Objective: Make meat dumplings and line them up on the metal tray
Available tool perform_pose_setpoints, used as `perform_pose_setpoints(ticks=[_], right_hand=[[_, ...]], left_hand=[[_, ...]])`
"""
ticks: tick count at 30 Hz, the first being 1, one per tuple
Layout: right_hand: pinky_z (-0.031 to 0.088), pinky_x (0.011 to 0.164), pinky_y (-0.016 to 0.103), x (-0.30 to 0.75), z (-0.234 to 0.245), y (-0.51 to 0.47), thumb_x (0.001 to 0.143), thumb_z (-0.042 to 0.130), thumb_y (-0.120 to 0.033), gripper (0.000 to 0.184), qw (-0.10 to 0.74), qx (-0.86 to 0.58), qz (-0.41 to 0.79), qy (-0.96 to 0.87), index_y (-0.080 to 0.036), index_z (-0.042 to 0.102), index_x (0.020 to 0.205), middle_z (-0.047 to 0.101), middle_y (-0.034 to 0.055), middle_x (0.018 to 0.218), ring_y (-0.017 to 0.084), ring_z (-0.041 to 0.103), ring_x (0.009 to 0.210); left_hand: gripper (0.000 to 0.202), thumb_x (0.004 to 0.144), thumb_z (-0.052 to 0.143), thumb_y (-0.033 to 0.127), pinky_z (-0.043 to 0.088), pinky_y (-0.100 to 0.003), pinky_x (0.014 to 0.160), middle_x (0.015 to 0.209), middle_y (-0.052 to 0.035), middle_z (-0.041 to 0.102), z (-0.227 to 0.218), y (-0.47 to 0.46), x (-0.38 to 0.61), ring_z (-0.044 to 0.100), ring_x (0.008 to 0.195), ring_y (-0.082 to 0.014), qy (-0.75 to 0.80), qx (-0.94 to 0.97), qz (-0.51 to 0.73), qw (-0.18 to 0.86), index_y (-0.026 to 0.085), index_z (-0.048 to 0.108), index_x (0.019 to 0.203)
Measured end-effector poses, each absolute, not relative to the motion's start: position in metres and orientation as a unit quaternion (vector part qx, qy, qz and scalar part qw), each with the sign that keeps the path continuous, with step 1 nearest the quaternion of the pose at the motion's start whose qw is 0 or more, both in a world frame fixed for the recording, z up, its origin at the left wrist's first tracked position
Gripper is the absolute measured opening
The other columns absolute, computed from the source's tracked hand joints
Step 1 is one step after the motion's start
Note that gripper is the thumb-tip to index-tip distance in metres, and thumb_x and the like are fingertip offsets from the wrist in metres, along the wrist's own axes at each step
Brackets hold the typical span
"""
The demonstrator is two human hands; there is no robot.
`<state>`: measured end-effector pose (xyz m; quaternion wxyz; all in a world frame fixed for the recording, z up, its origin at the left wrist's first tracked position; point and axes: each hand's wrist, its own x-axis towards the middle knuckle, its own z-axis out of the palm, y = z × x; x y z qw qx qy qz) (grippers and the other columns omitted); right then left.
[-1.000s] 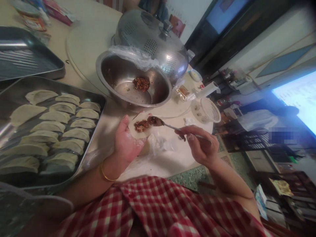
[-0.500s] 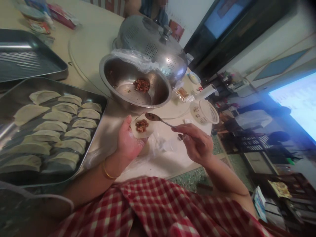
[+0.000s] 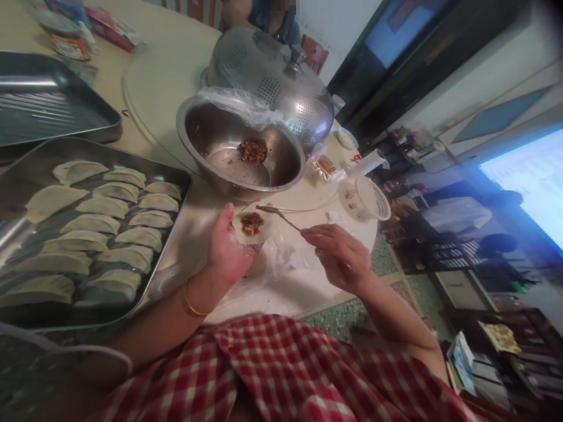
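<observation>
A round dumpling wrapper [image 3: 244, 237] lies across the fingers of my left hand [image 3: 226, 249], which holds it up with the thumb at its edge. Brown minced filling [image 3: 252, 223] sits in a mound on the wrapper. My right hand [image 3: 341, 255] grips a metal spoon [image 3: 281, 215] by its handle. The spoon's bowl, seen nearly edge-on, hovers at the wrapper's far rim; whether they touch I cannot tell. Behind both hands stands a steel mixing bowl [image 3: 193, 135] with a lump of the same filling [image 3: 253, 152] in it.
On the left a metal tray [image 3: 169, 249] holds rows of folded dumplings [image 3: 90, 224]. Another tray [image 3: 57, 97] stands beyond it. A perforated steel dome [image 3: 268, 76] sits behind the bowl. A white plastic basket [image 3: 373, 199] is at the right table edge. Someone [image 3: 275, 20] sits across the table.
My right hand has shifted slightly left, and the spoon has turned so that its bowl now shows edge-on. My left hand and the filled wrapper have stayed almost still.
</observation>
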<state>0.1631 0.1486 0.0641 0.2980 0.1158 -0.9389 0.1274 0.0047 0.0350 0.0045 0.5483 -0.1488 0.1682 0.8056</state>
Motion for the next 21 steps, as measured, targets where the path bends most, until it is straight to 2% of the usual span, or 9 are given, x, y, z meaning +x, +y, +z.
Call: perform_pose_setpoints(ticks=[3,7,10,15,18,21], right_hand=[[0.062,0.073,0.038,0.17,0.069,0.15,0.09,0.05,-0.007,0.032,0.296,0.131,0.161,-0.932,-0.014,0.06,0.12,0.074,0.0143,0.095,0.022,0.072,0.092],[0.063,0.074,0.039,0.176,0.065,0.147,0.093,0.047,-0.012,0.03,0.256,0.159,0.172,-0.938,-0.013,0.06,0.12,0.074,0.0152,0.099,0.023,0.071,0.095],[0.063,0.075,0.038,0.175,0.059,0.148,0.093,0.047,-0.011,0.028,0.241,0.164,0.182,-0.939,-0.012,0.061,0.117,0.074,0.0165,0.101,0.022,0.071,0.095],[0.062,0.074,0.038,0.17,0.054,0.152,0.093,0.049,-0.01,0.026,0.247,0.136,0.185,-0.941,-0.014,0.061,0.115,0.074,0.0146,0.095,0.022,0.071,0.093],[0.062,0.072,0.038,0.171,0.057,0.151,0.091,0.049,-0.009,0.027,0.263,0.127,0.199,-0.935,-0.013,0.062,0.115,0.074,0.0149,0.093,0.022,0.071,0.091],[0.061,0.068,0.036,0.174,0.06,0.146,0.091,0.05,-0.01,0.028,0.307,0.081,0.216,-0.923,-0.017,0.062,0.115,0.074,0.011,0.089,0.02,0.071,0.084]], left_hand=[[0.053,0.102,0.027,0.041,0.051,-0.035,0.096,0.086,-0.0108,0.076,0.005,0.036,0.004,0.069,0.106,-0.0233,0.183,-0.15,0.803,0.547,0.009,0.069,0.1],[0.054,0.101,0.026,0.043,0.053,-0.033,0.088,0.093,-0.0127,0.076,0.003,0.036,0.004,0.07,0.101,-0.0236,0.196,-0.143,0.801,0.547,0.01,0.069,0.103],[0.053,0.101,0.027,0.043,0.053,-0.031,0.087,0.097,-0.0142,0.076,0.001,0.036,0.005,0.07,0.098,-0.0221,0.202,-0.137,0.801,0.547,0.01,0.069,0.101],[0.051,0.1,0.03,0.043,0.055,-0.031,0.084,0.094,-0.0153,0.076,-0.001,0.037,0.006,0.072,0.094,-0.0221,0.203,-0.123,0.805,0.544,0.011,0.069,0.095],[0.049,0.1,0.031,0.043,0.054,-0.035,0.086,0.091,-0.0134,0.076,-0.003,0.038,0.007,0.071,0.099,-0.0244,0.2,-0.112,0.812,0.537,0.012,0.068,0.094],[0.049,0.1,0.03,0.043,0.053,-0.038,0.094,0.089,-0.0116,0.075,-0.002,0.038,0.007,0.068,0.109,-0.026,0.208,-0.117,0.814,0.53,0.015,0.069,0.091]])
